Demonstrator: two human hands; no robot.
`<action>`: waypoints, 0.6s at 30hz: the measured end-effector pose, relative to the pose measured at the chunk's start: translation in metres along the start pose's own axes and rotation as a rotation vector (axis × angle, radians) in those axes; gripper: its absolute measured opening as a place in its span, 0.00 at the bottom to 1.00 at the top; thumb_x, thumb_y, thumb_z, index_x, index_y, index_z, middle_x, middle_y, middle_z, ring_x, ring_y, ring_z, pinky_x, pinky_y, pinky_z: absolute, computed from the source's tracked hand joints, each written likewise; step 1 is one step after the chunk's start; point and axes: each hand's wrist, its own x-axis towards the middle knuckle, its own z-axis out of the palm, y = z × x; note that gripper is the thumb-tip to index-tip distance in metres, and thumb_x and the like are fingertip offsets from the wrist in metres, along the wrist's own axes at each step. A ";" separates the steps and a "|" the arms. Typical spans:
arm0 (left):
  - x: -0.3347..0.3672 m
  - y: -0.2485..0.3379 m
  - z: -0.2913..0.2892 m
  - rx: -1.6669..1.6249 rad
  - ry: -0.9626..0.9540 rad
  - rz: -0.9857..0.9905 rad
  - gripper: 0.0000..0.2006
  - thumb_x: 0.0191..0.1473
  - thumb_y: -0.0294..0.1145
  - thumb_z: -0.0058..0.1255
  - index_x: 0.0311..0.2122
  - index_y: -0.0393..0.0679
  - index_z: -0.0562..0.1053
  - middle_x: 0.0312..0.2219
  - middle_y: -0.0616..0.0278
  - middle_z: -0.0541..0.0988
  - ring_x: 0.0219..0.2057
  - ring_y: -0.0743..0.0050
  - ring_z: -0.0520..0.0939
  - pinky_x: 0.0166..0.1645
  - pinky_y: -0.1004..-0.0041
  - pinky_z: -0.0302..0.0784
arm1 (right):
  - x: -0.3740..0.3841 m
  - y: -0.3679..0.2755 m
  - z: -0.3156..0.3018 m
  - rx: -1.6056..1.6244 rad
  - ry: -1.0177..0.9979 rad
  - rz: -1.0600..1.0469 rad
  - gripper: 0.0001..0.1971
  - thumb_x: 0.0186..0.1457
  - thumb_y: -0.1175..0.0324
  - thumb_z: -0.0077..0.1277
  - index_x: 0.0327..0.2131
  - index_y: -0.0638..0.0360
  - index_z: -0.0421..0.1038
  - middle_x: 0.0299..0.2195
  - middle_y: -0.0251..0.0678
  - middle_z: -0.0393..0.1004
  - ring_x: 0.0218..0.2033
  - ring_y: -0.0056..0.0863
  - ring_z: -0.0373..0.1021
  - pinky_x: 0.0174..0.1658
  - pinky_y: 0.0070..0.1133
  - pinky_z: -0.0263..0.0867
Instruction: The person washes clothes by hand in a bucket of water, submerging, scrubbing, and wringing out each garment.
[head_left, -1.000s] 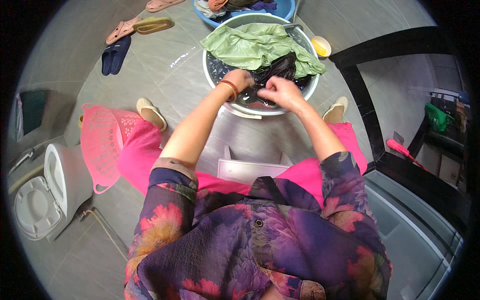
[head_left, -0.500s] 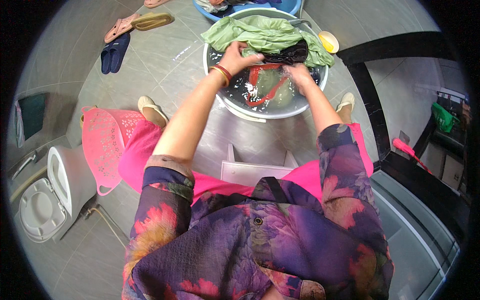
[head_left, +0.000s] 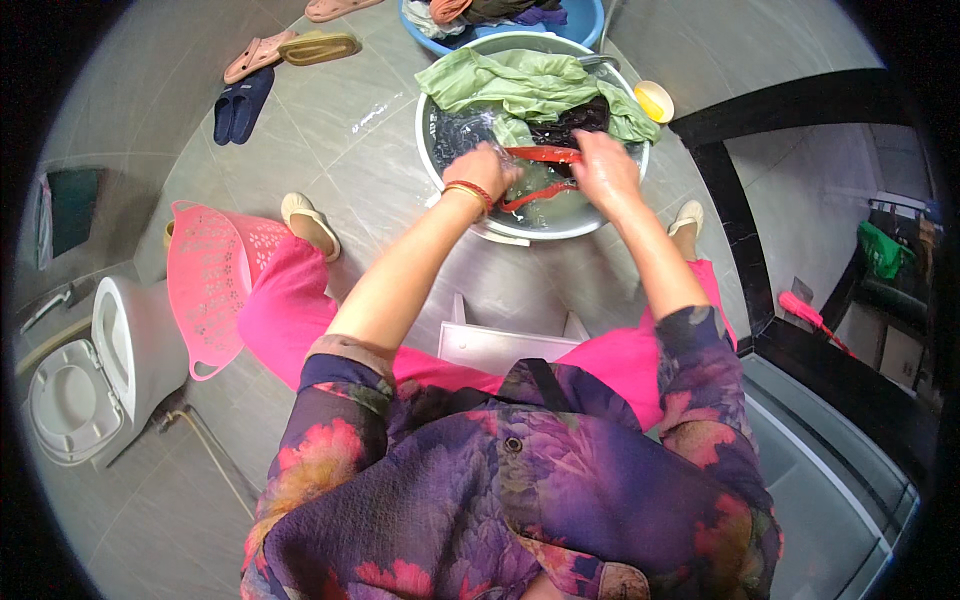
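A white-rimmed basin of water stands before me with wet laundry in it. My left hand, with bands at the wrist, is closed at one end of a garment's red trim. My right hand is closed at the other end, so the strip runs taut between them just above the water. A second red strip and pale cloth lie lower in the water, seemingly of the same garment. Light green cloth hangs over the far rim, dark cloth beside it.
Behind stands a blue tub of clothes. A small bowl with yellow inside sits right of the basin. A pink basket and toilet are at left, slippers farther off. A low white stool is between my legs.
Both hands have come nearer to me, lifting the red trim from the water and stretching it between them. The green and dark cloth stays at the far side of the basin.
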 end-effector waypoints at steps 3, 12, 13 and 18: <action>-0.003 0.000 0.025 0.169 0.019 -0.033 0.18 0.48 0.40 0.48 0.40 0.37 0.67 0.38 0.47 0.74 0.37 0.52 0.78 0.42 0.61 0.74 | 0.010 -0.042 0.001 0.024 -0.078 -0.192 0.18 0.44 0.65 0.51 0.41 0.50 0.64 0.39 0.38 0.67 0.39 0.39 0.67 0.39 0.33 0.66; 0.004 0.001 -0.006 0.128 0.003 -0.061 0.13 0.52 0.27 0.35 0.43 0.41 0.67 0.39 0.42 0.73 0.40 0.52 0.77 0.42 0.61 0.73 | -0.001 0.016 0.073 0.085 -0.376 0.279 0.13 0.49 0.69 0.41 0.39 0.59 0.68 0.35 0.48 0.73 0.36 0.42 0.71 0.39 0.31 0.66; 0.010 0.013 -0.004 0.118 0.006 -0.032 0.13 0.52 0.27 0.35 0.43 0.41 0.67 0.39 0.42 0.73 0.40 0.52 0.77 0.42 0.61 0.73 | -0.001 0.035 0.080 0.295 -0.368 0.309 0.13 0.48 0.69 0.43 0.38 0.60 0.69 0.34 0.46 0.74 0.34 0.38 0.71 0.38 0.28 0.66; 0.020 -0.010 0.003 -1.397 -0.077 -0.516 0.15 0.50 0.28 0.36 0.42 0.32 0.66 0.36 0.38 0.74 0.32 0.51 0.79 0.37 0.63 0.76 | 0.005 0.021 0.021 1.407 -0.282 0.609 0.08 0.48 0.71 0.47 0.32 0.61 0.71 0.28 0.35 0.72 0.30 0.26 0.69 0.36 0.23 0.65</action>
